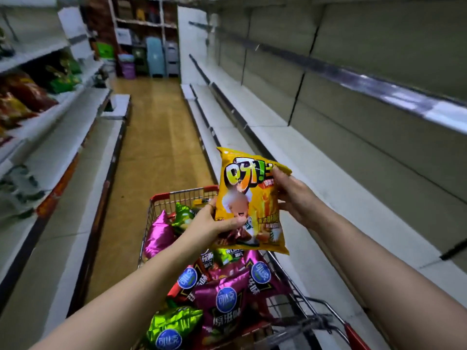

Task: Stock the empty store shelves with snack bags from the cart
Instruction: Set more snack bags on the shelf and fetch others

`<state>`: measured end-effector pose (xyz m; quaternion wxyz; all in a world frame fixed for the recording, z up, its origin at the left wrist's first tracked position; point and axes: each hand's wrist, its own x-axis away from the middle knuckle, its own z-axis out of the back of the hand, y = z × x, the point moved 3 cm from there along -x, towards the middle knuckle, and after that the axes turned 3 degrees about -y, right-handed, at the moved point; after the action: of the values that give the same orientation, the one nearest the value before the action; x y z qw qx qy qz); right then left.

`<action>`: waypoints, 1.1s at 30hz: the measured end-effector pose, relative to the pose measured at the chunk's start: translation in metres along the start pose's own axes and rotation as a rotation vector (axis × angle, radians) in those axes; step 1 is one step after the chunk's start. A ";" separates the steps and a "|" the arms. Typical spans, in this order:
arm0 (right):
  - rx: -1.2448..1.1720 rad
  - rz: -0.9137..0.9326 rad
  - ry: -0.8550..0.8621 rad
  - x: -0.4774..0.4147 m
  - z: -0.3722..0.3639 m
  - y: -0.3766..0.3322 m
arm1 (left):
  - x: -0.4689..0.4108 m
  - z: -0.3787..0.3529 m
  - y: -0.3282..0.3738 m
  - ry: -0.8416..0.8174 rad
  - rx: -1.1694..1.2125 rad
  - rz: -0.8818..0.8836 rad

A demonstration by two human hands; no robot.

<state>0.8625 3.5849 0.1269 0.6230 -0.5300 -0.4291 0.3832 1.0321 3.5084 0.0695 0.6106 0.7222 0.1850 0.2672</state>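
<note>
Held upright above near red-rimmed wire cart (184, 192): glossy yellow snack bag (250, 198). Gripped at lower left by left hand (214, 223), at right edge by right hand (293, 195), near cream metal shelves (328, 173) on right.

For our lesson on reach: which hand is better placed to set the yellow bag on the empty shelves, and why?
Probably the right hand: it grips the yellow bag at the edge nearest the empty shelves; the left hand holds the far side.
</note>
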 end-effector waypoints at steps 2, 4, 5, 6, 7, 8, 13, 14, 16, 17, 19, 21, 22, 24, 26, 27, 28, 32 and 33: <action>-0.059 0.043 0.067 0.014 0.002 -0.017 | 0.009 -0.014 0.013 -0.081 0.015 -0.024; -0.125 0.121 0.108 0.032 0.005 -0.033 | 0.017 -0.026 0.025 -0.128 0.044 -0.041; -0.144 0.154 0.121 0.042 0.008 -0.041 | 0.020 -0.032 0.032 -0.142 0.058 -0.047; -0.157 0.186 0.132 0.053 0.012 -0.050 | 0.024 -0.038 0.038 -0.161 0.067 -0.055; -0.164 0.213 0.151 0.064 0.018 -0.057 | 0.027 -0.045 0.044 -0.189 0.068 -0.067; -0.167 0.240 0.172 0.076 0.025 -0.064 | 0.031 -0.053 0.050 -0.222 0.064 -0.083; -0.041 0.366 0.352 0.157 0.059 -0.097 | 0.056 -0.111 0.077 -0.371 0.020 -0.168; -0.023 0.383 0.384 0.175 0.066 -0.101 | 0.061 -0.126 0.081 -0.405 0.020 -0.176; 0.011 0.419 0.468 0.216 0.080 -0.109 | 0.076 -0.159 0.087 -0.478 0.017 -0.193; 0.030 0.441 0.509 0.238 0.086 -0.112 | 0.084 -0.176 0.090 -0.514 0.015 -0.204; 0.066 0.472 0.582 0.280 0.097 -0.116 | 0.106 -0.211 0.094 -0.571 0.024 -0.229; 0.107 0.495 0.652 0.325 0.107 -0.118 | 0.127 -0.244 0.097 -0.607 0.045 -0.235; 0.121 0.492 0.668 0.347 0.110 -0.117 | 0.138 -0.259 0.098 -0.625 0.053 -0.232; 0.143 0.435 0.671 0.389 0.114 -0.112 | 0.158 -0.290 0.100 -0.683 0.057 -0.243; 0.123 0.431 0.693 0.430 0.116 -0.107 | 0.179 -0.322 0.101 -0.750 0.046 -0.250; 0.108 0.452 0.734 0.452 0.119 -0.104 | 0.190 -0.339 0.101 -0.782 0.036 -0.244; 0.102 0.470 0.794 0.473 0.122 -0.103 | 0.200 -0.355 0.102 -0.814 0.022 -0.239; 0.118 0.499 1.033 0.550 0.140 -0.107 | 0.239 -0.419 0.109 -0.951 -0.026 -0.257; 0.120 0.495 1.079 0.566 0.144 -0.109 | 0.247 -0.433 0.113 -0.966 -0.025 -0.259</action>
<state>0.9208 4.1446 0.3173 0.6739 -0.6981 0.1068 0.2170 0.9553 3.9725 0.2676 0.6632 0.7272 -0.0342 -0.1737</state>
